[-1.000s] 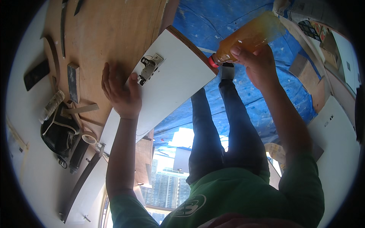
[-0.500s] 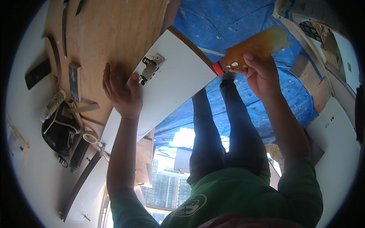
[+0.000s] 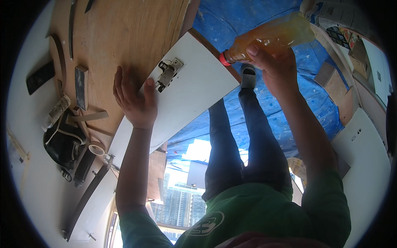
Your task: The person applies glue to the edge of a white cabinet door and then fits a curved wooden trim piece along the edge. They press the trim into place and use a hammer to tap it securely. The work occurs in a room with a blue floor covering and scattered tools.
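A white panel (image 3: 198, 84) lies slantwise on the wooden worktop, its brown edge (image 3: 206, 44) facing the far right. My left hand (image 3: 137, 103) rests on the panel's left side with fingers spread, the thumb close to a metal cabinet hinge (image 3: 168, 74) fixed on the white face. In my right hand (image 3: 279, 74) is a clear plastic squeeze bottle (image 3: 244, 44) of amber liquid, tilted cap-end down and to the left. Its red cap (image 3: 224, 58) is at the panel's brown edge; whether it touches cannot be made out.
On the worktop (image 3: 111, 37) at left lie dark strips, a small block (image 3: 81, 87), a black pouch (image 3: 65, 134) and a tape roll (image 3: 97, 148). Blue sheeting (image 3: 312, 99) covers the floor. Another white panel (image 3: 364, 144) leans at the right.
My right hand has moved the bottle left and farther away along the panel's edge. My left hand stays on the panel, almost unmoved.
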The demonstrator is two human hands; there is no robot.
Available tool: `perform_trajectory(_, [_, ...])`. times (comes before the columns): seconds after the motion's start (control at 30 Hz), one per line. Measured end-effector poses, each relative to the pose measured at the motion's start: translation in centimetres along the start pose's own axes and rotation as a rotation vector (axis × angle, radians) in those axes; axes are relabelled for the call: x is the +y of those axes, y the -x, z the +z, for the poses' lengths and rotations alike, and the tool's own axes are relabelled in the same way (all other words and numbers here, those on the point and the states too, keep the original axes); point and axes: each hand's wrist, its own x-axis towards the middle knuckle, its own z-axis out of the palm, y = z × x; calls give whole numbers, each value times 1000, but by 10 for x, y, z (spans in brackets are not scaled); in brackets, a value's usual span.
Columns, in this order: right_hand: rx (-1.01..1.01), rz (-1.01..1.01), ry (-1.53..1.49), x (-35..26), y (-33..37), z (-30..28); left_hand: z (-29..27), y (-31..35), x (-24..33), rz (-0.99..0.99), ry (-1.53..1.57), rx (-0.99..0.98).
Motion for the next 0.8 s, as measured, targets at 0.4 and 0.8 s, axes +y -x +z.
perform_trajectory(0.4, [1,115,44,-7,14,-16,6,5,-9,-45,38,13])
perform_trajectory(0.8, [-266,-42,-221,-2,-72,36,6,6,-10,-38,48,27])
